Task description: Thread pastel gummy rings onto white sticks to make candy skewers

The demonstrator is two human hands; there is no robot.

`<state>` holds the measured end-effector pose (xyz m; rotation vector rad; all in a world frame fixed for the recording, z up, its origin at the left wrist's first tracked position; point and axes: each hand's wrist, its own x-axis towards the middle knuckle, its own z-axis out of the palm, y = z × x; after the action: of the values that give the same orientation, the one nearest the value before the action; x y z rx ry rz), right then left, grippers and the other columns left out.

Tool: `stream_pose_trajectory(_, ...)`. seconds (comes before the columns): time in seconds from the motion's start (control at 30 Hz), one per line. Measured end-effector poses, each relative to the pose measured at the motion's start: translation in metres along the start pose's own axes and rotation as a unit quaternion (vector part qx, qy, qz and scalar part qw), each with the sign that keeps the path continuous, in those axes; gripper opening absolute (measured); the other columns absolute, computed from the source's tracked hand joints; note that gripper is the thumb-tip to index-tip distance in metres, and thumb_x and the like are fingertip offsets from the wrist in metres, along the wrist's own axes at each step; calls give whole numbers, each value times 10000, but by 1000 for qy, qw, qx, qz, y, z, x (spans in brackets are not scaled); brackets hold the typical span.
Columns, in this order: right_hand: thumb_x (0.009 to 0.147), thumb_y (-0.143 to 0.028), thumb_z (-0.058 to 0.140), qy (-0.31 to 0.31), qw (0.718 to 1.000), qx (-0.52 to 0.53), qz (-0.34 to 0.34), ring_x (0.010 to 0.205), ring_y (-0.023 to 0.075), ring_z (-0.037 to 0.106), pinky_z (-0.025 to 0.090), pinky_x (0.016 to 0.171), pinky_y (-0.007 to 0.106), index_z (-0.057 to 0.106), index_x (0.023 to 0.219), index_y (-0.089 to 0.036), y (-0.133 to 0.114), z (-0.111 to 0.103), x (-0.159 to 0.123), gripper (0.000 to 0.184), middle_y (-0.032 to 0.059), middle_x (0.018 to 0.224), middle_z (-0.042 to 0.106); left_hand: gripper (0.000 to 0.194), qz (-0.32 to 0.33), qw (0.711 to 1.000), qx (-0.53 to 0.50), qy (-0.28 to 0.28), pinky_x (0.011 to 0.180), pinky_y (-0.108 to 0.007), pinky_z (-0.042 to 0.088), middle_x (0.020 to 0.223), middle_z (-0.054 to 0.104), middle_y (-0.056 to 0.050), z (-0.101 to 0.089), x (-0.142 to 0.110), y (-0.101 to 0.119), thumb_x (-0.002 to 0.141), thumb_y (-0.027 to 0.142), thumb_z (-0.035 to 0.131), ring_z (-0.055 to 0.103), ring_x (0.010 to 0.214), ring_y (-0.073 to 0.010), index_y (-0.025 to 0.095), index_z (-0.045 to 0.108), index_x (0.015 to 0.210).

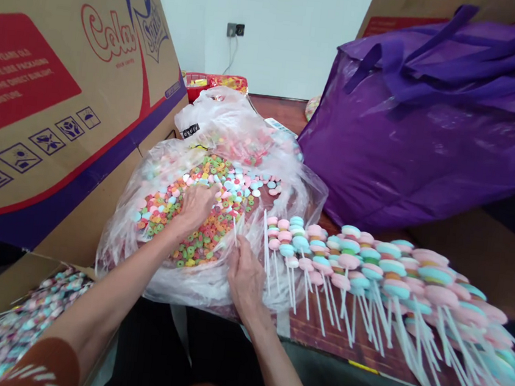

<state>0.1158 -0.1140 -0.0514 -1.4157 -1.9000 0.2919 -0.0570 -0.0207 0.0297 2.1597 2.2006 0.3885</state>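
My right hand is closed on a thin white lollipop stick, its tip pointing up over the candy. Among the loose sweets, my left hand has its fingers drawn together at the edge of the pastel discs; what they pinch is too small to make out. Small ring candies in orange, green and red lie on a spread clear plastic bag. Pink, blue and white candy discs are heaped beside them. To the right, candy skewers of stacked pink and blue pieces on white sticks lie in a row.
A large cardboard box rises at the left. Below it, an open box holds many wrapped or stacked sweets. A purple bag stands behind the skewers. A red basket is at the back, near a wall socket.
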Motion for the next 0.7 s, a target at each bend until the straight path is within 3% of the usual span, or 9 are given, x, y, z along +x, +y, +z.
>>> stream_pose_trajectory(0.13, 996, -249, 356, 2, 999, 32, 17, 802, 234, 730, 553, 704, 309, 656, 1246, -85, -3, -4, 1, 424, 154, 987, 770, 212, -25, 985, -162, 58, 745, -293, 449, 860, 731, -49, -5, -12, -23, 885, 252, 570, 676, 845, -229, 226, 738, 1012)
stream_pose_trajectory(0.27, 990, -287, 386, -6, 994, 98, 45, 768, 221, 719, 538, 698, 301, 676, 1195, -133, -7, -14, 4, 387, 113, 954, 770, 234, -78, 933, -349, 33, 622, -254, 462, 730, 700, -20, 6, -35, -37, 865, 297, 567, 648, 623, -164, 168, 739, 957)
stream_pose_trajectory(0.47, 978, -311, 396, -25, 993, 102, 55, 727, 225, 704, 527, 686, 312, 690, 1136, -141, -8, -18, 6, 375, 99, 896, 765, 295, -151, 863, -482, 22, 642, -252, 514, 937, 743, -62, 16, -60, -40, 841, 266, 560, 663, 683, -148, 145, 731, 1049)
stream_pose_trajectory(0.57, 979, -311, 391, -25, 995, 82, 44, 744, 230, 710, 523, 673, 308, 694, 1140, -145, -7, -15, 5, 380, 104, 917, 768, 316, -136, 863, -487, 12, 657, -252, 520, 859, 728, -50, 13, -60, -42, 819, 250, 594, 658, 690, -148, 137, 741, 1074)
stream_pose_trajectory(0.7, 989, -302, 386, -23, 997, 72, 33, 751, 222, 712, 524, 676, 296, 694, 1152, -150, -7, -14, 4, 380, 101, 910, 770, 395, -103, 910, -401, 13, 635, -248, 503, 830, 690, -34, 10, -59, -48, 748, 233, 696, 613, 650, -132, 139, 747, 1129)
